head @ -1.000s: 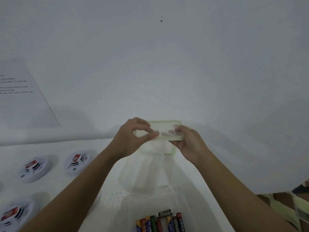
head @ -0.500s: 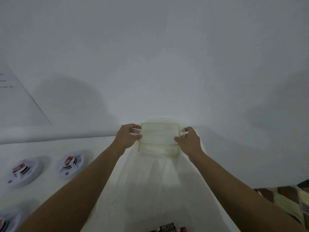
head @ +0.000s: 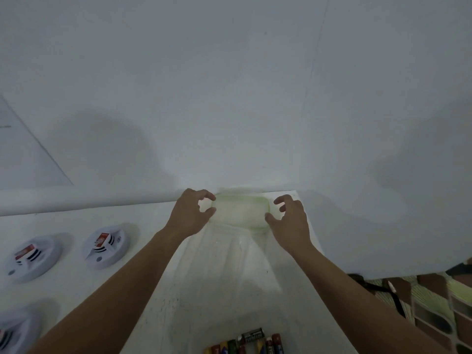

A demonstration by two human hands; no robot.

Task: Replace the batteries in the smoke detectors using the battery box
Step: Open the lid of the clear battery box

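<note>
A clear lid with a green rim (head: 240, 212) lies flat at the table's far edge, against the wall. My left hand (head: 190, 213) is curled at its left end, thumb and forefinger tips against the rim. My right hand (head: 290, 221) hovers at its right end with fingers spread and only the thumb near the corner. The clear battery box (head: 217, 254) stands open between my forearms, hard to make out. Several batteries (head: 245, 344) lie in a row at the bottom edge. Three white smoke detectors (head: 106, 245) (head: 33, 256) (head: 10, 330) sit at the left, red-labelled batteries showing.
The white wall rises right behind the lid. A sheet of paper (head: 18, 154) hangs on it at the left. The table's right edge (head: 313, 233) runs close past my right wrist; beyond it are brown and green patterned things (head: 434, 300) lower down.
The lid was held up in both hands, then carried away from me and laid down by the wall. My right fingers have since opened off it, and the view has tilted down.
</note>
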